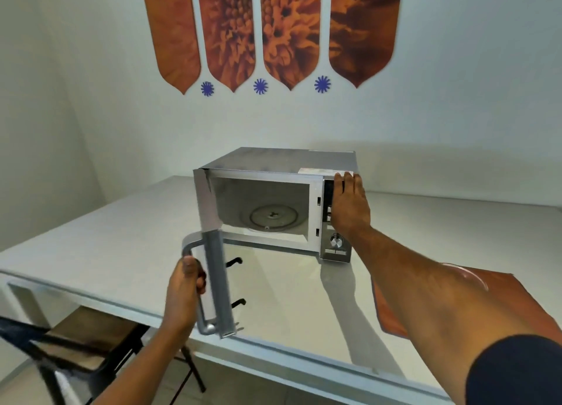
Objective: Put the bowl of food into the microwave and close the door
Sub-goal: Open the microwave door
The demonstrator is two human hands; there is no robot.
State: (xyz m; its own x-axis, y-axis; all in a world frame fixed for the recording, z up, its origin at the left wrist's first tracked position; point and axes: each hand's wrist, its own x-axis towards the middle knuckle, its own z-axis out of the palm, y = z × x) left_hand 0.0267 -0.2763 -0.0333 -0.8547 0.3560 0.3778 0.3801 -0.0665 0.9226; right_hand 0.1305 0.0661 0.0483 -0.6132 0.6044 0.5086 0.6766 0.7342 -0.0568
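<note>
A silver microwave stands on the white table against the wall. Its door is swung wide open toward me. Inside, the glass turntable is bare. My left hand is wrapped around the door handle. My right hand lies flat against the control panel at the microwave's top right corner, fingers together, gripping nothing. A glass rim shows just behind my right forearm on an orange mat; I cannot tell whether it is the bowl.
A dark folding chair with a wooden seat stands under the table's front left edge. The table's front edge runs diagonally below my arms. Orange flower panels hang on the wall above.
</note>
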